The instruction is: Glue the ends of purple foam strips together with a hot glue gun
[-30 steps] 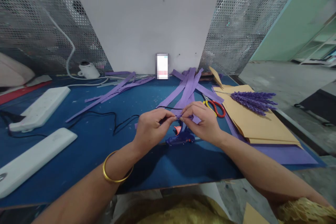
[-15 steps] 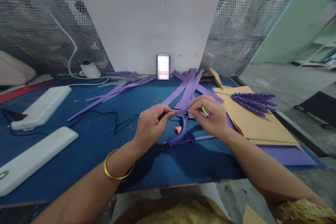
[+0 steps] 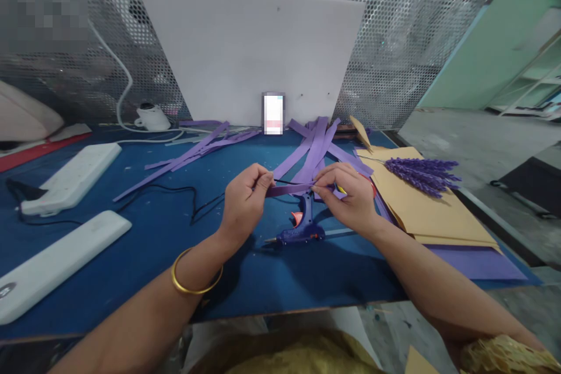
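A narrow purple paper strip [image 3: 289, 189] is stretched between my two hands. My left hand [image 3: 245, 198] pinches its left end between thumb and fingers. My right hand [image 3: 348, 196] pinches the other end. Just below the strip, a dark blue glue gun [image 3: 302, 235] lies on its side with a clear glue stick [image 3: 344, 230] in its back and an orange trigger. Something with red and yellow handles [image 3: 372, 186] is partly hidden behind my right hand. Beyond the hands, more purple strips [image 3: 322, 143] lie in a loose pile.
Left of me are a power strip [image 3: 72, 178] and a long white device [image 3: 65, 266]. Thin purple strips [image 3: 188, 155] lie at the back left. A phone [image 3: 273, 114] leans on a white board [image 3: 249, 47]. At right, purple lavender stems [image 3: 423, 174] rest on brown paper [image 3: 447, 216].
My left hand has moved left, away from my right hand, so a longer stretch of the purple strip shows between them. The red handle now shows beside my right hand.
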Available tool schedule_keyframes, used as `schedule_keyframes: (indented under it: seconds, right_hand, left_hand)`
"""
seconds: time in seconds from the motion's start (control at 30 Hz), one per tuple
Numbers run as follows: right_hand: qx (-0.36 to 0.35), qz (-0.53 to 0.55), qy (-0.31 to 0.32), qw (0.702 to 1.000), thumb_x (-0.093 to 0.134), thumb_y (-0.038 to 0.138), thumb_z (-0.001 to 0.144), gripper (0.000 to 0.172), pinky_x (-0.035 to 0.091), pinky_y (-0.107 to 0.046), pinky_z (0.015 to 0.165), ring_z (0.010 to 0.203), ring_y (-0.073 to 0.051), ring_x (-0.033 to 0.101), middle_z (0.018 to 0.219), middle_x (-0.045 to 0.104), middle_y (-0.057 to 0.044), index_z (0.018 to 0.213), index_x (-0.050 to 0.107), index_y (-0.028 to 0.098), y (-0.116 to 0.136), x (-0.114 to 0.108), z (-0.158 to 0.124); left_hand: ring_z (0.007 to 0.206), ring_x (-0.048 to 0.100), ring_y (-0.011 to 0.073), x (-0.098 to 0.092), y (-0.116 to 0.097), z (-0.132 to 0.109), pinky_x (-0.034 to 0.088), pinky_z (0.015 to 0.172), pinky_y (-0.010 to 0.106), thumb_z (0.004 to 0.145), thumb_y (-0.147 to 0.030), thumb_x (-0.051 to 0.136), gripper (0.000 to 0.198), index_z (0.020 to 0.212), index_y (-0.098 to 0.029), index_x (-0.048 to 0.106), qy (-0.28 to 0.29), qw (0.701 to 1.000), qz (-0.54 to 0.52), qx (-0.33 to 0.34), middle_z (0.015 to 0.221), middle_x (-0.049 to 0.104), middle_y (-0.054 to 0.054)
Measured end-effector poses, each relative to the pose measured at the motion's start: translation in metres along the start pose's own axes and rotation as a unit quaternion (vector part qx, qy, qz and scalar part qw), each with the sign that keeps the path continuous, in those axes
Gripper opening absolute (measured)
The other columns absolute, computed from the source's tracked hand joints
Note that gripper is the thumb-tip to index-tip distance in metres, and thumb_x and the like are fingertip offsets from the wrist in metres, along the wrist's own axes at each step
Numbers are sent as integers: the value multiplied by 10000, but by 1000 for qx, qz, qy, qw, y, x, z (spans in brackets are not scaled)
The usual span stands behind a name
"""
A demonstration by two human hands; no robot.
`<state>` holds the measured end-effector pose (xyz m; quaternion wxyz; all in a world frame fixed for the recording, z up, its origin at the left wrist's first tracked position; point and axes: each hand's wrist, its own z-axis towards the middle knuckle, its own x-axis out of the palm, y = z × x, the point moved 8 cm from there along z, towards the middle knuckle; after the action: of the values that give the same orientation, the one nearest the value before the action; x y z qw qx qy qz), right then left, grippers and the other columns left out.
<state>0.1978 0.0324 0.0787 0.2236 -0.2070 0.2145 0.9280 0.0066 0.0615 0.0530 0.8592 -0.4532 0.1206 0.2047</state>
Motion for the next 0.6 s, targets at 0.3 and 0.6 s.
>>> schedule_keyframes:
  seconds: [0.3, 0.6]
  right_hand:
    - [-12, -18, 15, 1000, 619, 159, 899, 147, 484, -376, 786, 796, -191, 683, 776, 692, -3, 790, 559, 238, -6, 3, -1]
    - [-13, -35, 12, 999, 615, 155, 897, 150, 472, -377, 782, 798, -197, 685, 772, 697, 0, 786, 564, 242, -9, 4, -1]
  left_hand:
    - [520, 528, 127, -24, 17, 6, 446, 587, 285, 942, -402, 568, 508, 485, -205, 464, -117, 990, -72, -43, 489, 505, -17]
    - [634, 627, 149, -41, 48, 24, 509, 640, 284, 783, -383, 741, 210, 664, -215, 706, -188, 975, -71, -98, 651, 694, -3]
